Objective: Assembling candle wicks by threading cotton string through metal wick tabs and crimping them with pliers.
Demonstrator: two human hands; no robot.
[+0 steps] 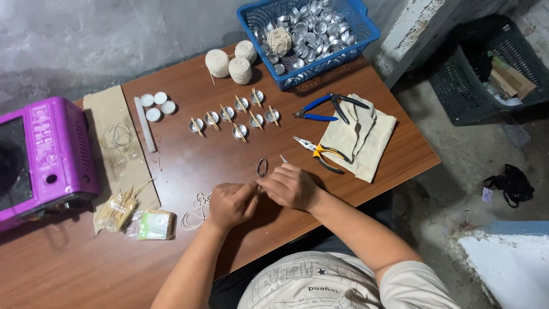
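Head view, my hands: my left hand [230,204] and my right hand [290,186] are drawn together at the near edge of the brown table [189,157], fingertips meeting around something thin; it is too small for me to tell what it is.
Left hand: curled into a loose fist, thumb and forefinger pinched toward the right hand.
Right hand: fingers bent over and closed, knuckles up, touching the left hand's fingertips.
Small ring [262,167]: a dark oval loop lying flat on the table just beyond my hands, not touched.
White string [196,210]: a loose tangle on the table just to the left of my left hand.
Metal cups with sticks [235,117]: two short rows of little round tins, each with a small wooden stick across it, further out on the table.
Pliers: a yellow-handled pair [318,152] and a blue-handled pair [325,107] rest partly on a folded beige cloth [359,139] to my right.
Blue basket [309,38]: at the far edge, full of empty metal cups, with a ball of twine in it.
Twine balls [231,61]: three beside the basket.
Far left: a purple stove [41,157], well apart from my hands.
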